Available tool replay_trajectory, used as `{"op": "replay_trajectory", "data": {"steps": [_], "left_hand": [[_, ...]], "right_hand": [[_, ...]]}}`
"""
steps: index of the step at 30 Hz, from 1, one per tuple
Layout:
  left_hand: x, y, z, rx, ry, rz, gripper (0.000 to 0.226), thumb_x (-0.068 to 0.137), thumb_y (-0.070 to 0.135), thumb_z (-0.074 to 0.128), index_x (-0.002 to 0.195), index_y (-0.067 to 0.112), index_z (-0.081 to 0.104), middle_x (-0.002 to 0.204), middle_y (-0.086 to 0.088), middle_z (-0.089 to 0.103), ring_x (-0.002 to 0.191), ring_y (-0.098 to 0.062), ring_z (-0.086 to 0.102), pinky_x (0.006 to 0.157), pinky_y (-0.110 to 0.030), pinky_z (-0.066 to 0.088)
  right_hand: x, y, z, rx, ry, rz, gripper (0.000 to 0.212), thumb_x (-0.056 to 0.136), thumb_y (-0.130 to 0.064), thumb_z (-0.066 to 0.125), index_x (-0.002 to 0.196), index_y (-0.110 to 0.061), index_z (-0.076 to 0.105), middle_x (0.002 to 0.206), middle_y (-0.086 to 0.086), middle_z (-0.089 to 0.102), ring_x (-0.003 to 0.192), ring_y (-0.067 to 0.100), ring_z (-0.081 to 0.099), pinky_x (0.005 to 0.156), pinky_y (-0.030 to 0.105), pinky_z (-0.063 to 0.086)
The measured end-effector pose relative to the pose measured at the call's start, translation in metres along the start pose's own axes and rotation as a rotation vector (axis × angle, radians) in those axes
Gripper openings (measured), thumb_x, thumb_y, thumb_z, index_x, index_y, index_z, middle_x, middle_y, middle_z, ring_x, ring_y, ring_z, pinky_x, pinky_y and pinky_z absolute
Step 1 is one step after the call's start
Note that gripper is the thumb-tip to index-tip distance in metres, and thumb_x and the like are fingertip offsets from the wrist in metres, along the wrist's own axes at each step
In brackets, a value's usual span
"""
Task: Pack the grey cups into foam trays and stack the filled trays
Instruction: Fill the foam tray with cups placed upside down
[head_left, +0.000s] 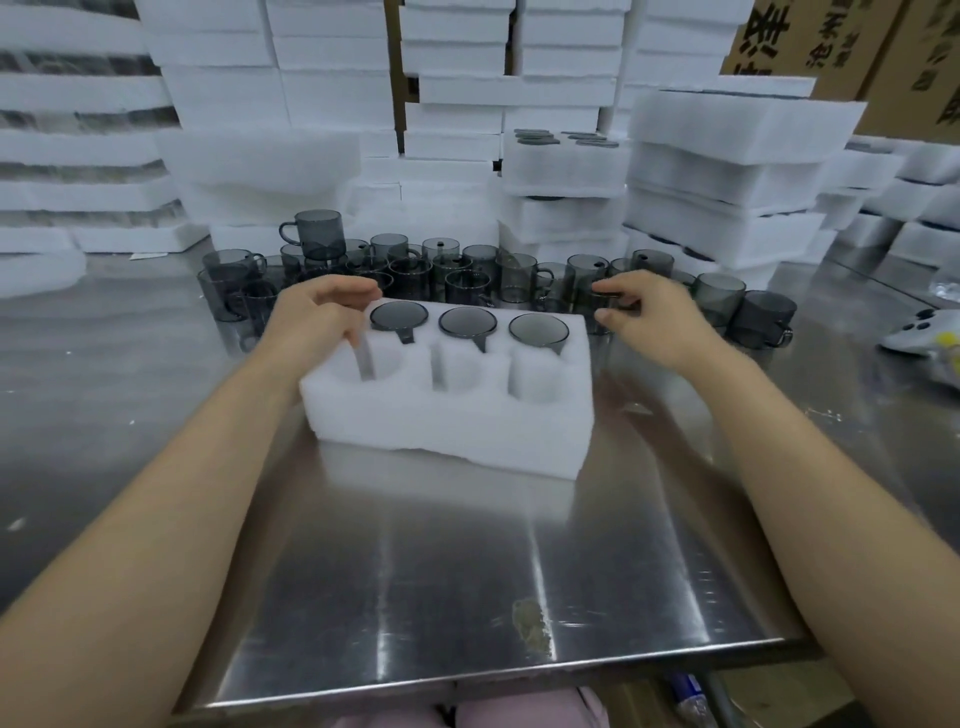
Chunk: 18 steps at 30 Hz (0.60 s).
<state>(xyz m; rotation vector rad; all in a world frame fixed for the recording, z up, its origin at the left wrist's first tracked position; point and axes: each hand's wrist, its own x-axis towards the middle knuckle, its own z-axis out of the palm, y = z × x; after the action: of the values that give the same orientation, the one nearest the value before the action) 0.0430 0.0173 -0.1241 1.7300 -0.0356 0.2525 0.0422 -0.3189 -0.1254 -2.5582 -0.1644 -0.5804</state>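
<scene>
A white foam tray with six round holes lies on the steel table in front of me. Three grey cups fill its back row, and the three front holes are empty. My left hand covers the tray's back left corner, with its fingers curled round that corner. My right hand reaches just past the tray's right end and pinches the rim of a loose grey cup. Several more loose grey cups stand in a row behind the tray.
Stacks of white foam trays rise behind the cups and at the right, some holding cups. Cardboard boxes stand at the far right. A white object with yellow lies at the right edge. The table's front edge is near me.
</scene>
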Motion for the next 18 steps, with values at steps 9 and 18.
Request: {"op": "replay_trajectory", "data": {"steps": [9, 18], "left_hand": [[0.005, -0.007, -0.002, -0.05, -0.006, -0.058, 0.056, 0.063, -0.021, 0.045, 0.084, 0.023, 0.073, 0.088, 0.01, 0.075, 0.102, -0.007, 0.066, 0.089, -0.025, 0.049], [-0.007, 0.002, 0.023, -0.076, 0.027, 0.028, 0.061, 0.071, -0.024, 0.041, 0.107, 0.02, 0.065, 0.102, 0.009, 0.064, 0.093, 0.005, 0.057, 0.067, -0.002, 0.045]], "right_hand": [[0.0, 0.015, 0.017, -0.121, -0.001, -0.011, 0.058, 0.089, -0.009, 0.064, 0.143, -0.012, 0.044, 0.119, 0.006, 0.046, 0.097, 0.024, 0.05, 0.095, 0.033, 0.04], [0.002, -0.019, -0.006, 0.473, 0.246, 0.1, 0.008, 0.089, -0.008, 0.064, 0.091, -0.014, 0.06, 0.092, 0.007, 0.063, 0.082, 0.021, 0.064, 0.081, 0.03, 0.051]]}}
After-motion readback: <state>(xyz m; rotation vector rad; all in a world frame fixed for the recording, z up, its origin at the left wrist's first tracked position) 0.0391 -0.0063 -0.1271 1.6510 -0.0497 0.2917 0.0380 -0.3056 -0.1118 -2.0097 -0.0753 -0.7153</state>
